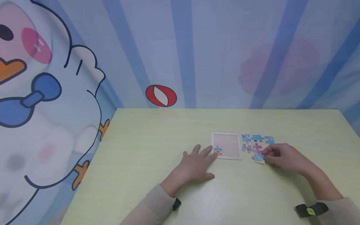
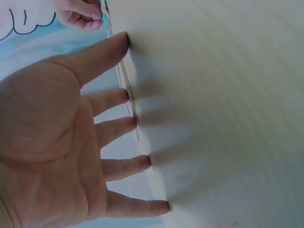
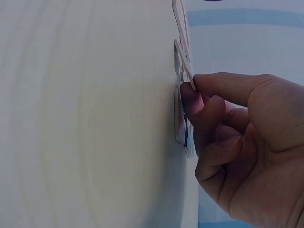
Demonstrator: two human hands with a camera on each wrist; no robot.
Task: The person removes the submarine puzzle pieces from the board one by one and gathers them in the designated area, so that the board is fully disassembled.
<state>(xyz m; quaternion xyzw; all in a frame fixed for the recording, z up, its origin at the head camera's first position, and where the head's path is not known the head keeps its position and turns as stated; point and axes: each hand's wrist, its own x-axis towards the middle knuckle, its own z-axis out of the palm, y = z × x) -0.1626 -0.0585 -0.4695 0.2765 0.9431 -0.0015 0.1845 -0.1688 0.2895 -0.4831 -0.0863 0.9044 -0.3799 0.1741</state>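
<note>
My right hand (image 1: 284,157) pinches a blue jigsaw piece (image 1: 258,158) between thumb and finger. The right wrist view shows this thin piece (image 3: 184,61) edge-on, tilted off the table, with the other fingers curled. With fingers spread, my left hand (image 1: 195,165) rests its fingertips on the table and at the left edge of a white-rimmed puzzle tray (image 1: 240,147). Inside the tray's lower left corner lies one jigsaw piece (image 1: 217,152). Several loose jigsaw pieces (image 1: 256,137) lie right of the tray; my right hand partly hides some.
The pale wooden table (image 1: 135,150) ends at the back against a blue striped backdrop (image 1: 213,56). At the left is a printed cartoon bird (image 1: 64,131). Each wrist wears a dark strap, such as the right one (image 1: 310,210).
</note>
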